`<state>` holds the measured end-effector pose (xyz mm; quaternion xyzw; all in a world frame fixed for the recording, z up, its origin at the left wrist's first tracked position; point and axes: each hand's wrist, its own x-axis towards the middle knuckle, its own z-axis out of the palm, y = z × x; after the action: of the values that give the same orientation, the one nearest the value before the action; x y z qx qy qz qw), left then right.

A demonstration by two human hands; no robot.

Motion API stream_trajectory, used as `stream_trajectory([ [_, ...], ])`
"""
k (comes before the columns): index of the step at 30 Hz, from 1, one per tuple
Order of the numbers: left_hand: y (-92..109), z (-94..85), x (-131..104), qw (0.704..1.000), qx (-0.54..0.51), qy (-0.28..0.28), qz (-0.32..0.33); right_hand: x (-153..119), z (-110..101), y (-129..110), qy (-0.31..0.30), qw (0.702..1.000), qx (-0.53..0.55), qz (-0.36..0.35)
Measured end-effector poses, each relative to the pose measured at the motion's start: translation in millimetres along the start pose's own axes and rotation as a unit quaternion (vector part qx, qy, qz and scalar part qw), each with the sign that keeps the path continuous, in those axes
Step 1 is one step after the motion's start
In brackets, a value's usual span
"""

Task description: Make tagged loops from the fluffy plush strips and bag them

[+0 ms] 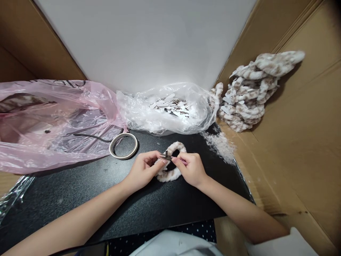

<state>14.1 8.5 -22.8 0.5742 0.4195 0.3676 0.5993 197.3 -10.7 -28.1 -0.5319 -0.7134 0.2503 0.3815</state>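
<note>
A fluffy white and beige ring (171,176) lies on the black table (112,199) under both hands. My left hand (145,169) is closed at the ring's left side, thumb and fingers pinching a small dark piece (167,155) near its upper left edge. From the right, my right hand (192,169) is closed on a thin tool with a pinkish handle (183,161); its dark tip meets the piece between the hands. The tool's exact kind is too small to tell.
A roll of tape (136,145) and dark cord (92,136) lie by a pink plastic bag (87,149) at left. Behind is a clear bag (138,119) of small white and metallic pieces. Fluffy rings (247,110) are heaped at right, near loose fluff (222,145).
</note>
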Motion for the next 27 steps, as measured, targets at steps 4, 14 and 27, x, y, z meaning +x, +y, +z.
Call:
stream_trajectory([
  [4,1.0,0.0,-1.1,1.0,-0.004,0.007,-0.007,-0.3,-0.2,-1.4,0.02,1.0,-0.007,-0.006],
  [14,-0.4,-1.0,-1.0,1.0,-0.007,0.005,-0.018,-0.8,-0.4,2.5,0.005,0.999,0.036,0.009],
  [27,-4.5,-0.6,-0.1,1.0,-0.01,0.006,-0.007,1.6,-2.6,2.4,-0.011,0.999,0.034,0.02],
])
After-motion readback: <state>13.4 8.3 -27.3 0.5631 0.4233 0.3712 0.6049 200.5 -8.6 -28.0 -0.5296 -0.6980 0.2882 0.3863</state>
